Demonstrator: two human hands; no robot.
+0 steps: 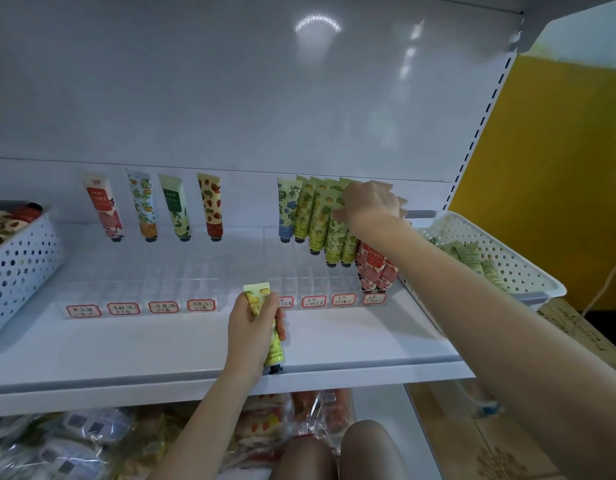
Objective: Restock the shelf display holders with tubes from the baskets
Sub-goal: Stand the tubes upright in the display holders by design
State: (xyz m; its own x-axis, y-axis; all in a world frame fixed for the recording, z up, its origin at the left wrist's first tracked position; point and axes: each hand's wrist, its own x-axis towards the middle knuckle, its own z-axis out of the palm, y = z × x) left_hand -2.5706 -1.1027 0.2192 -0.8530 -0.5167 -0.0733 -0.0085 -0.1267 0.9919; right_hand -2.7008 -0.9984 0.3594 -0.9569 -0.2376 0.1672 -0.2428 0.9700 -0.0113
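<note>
Head view: the left hand (pixel 251 327) is wrapped round a yellow-green tube (pixel 274 348), held close to upright with its black cap down, over the front of the shelf (pixel 351 341). The clear display holder (pixel 209 271) lies just beyond it. The matching row of tubes (pixel 317 216) stands further back and to the right, where the right hand (pixel 369 202) rests on their tops; whether it pinches one I cannot tell. The held tube probably must travel up and right, cap first.
</note>
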